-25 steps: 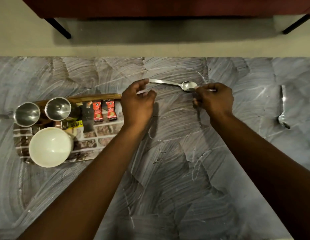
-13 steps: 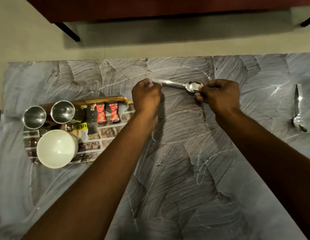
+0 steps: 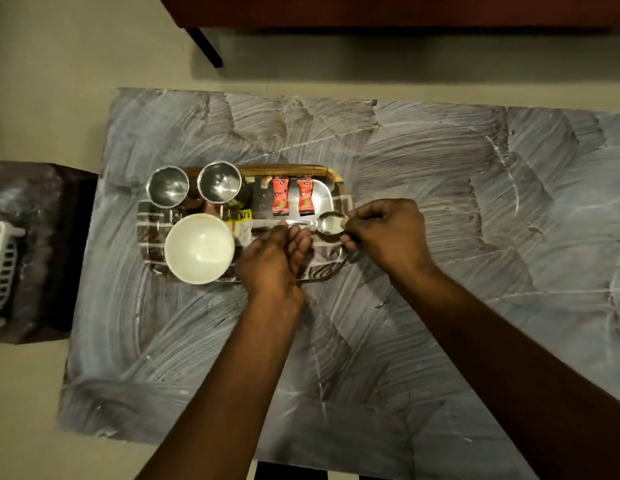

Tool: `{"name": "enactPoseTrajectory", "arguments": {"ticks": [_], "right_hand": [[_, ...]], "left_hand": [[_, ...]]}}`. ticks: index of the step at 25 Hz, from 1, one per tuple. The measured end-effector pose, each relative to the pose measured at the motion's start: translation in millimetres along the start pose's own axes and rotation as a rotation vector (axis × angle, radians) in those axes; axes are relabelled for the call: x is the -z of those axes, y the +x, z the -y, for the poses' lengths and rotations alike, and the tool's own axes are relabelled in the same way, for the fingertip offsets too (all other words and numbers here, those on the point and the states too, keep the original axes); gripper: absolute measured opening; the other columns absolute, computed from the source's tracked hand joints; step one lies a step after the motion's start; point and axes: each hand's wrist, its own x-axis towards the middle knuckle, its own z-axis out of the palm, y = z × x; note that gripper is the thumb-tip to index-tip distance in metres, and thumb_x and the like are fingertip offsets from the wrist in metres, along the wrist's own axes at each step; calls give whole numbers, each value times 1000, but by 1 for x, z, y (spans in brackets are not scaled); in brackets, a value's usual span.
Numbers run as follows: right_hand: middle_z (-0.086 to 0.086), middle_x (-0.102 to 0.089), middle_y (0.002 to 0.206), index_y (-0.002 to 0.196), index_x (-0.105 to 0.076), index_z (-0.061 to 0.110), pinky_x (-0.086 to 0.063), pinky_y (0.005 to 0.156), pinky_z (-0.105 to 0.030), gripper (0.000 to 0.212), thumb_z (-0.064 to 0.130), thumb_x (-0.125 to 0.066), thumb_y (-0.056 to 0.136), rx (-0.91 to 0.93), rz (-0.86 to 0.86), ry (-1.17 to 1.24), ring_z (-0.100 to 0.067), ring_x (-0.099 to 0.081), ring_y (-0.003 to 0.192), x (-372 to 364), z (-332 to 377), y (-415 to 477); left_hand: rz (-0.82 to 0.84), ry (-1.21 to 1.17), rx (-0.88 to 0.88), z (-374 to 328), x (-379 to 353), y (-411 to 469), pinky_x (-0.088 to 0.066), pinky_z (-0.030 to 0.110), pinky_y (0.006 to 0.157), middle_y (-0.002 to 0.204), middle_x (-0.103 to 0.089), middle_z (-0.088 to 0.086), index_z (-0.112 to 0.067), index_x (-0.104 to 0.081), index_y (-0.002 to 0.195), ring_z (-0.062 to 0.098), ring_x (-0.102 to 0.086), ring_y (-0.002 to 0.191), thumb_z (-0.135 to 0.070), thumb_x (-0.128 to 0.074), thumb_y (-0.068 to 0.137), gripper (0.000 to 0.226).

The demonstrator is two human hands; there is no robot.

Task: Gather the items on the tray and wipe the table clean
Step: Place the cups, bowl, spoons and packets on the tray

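Observation:
A steel spoon (image 3: pixel 328 223) is held level over the right end of the shiny tray (image 3: pixel 338 183). My right hand (image 3: pixel 388 233) pinches the spoon's bowl. My left hand (image 3: pixel 277 258) is curled around its handle, which is mostly hidden under the fingers. On the tray stand two steel cups (image 3: pixel 168 187) (image 3: pixel 220 183), a white bowl (image 3: pixel 199 248) and two red sachets (image 3: pixel 280 196) (image 3: pixel 305 197). Whether the spoon touches the tray I cannot tell.
The grey streaked table (image 3: pixel 440 188) spreads to the right and towards me. A white plastic basket (image 3: pixel 1 271) sits on a dark stool at the left. A dark wooden bench (image 3: pixel 370 12) with a black leg stands beyond the table.
Both hands have carried the spoon from the far middle of the table left to above the tray's right end. The view has shifted left, and the second spoon at the right is out of sight.

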Motion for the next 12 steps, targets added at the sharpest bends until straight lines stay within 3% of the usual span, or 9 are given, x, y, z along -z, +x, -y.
{"name": "enactPoseTrajectory", "arguments": {"ticks": [2, 7, 12], "right_hand": [[-12, -77, 65, 85, -79, 2, -64, 62, -37, 5, -1, -80, 88, 11, 1, -55, -22, -76, 57, -12, -4, -4], [-2, -80, 72, 86, -85, 13, -69, 71, -41, 4, 13, -81, 88, 125, -54, -279, -17, -79, 65, -21, -7, -2], [4, -78, 75, 86, -85, 15, -62, 64, -23, 6, 15, -80, 90, 199, -87, -385, -9, -75, 67, -22, -2, 2]], "left_hand": [[-14, 14, 13, -3, 12, 8, -62, 21, 50, 64, -77, 12, 5, -70, 87, 16, -76, 51, -1, -66, 104, 18], [-21, -30, 11, 0, 16, 25, -68, 27, 59, 89, -79, 25, 15, -71, 114, 19, -78, 55, -2, -68, 104, 20], [-17, -33, 27, 2, 13, 25, -70, 32, 71, 104, -82, 29, 13, -73, 115, 21, -81, 63, -4, -72, 102, 21]]}}
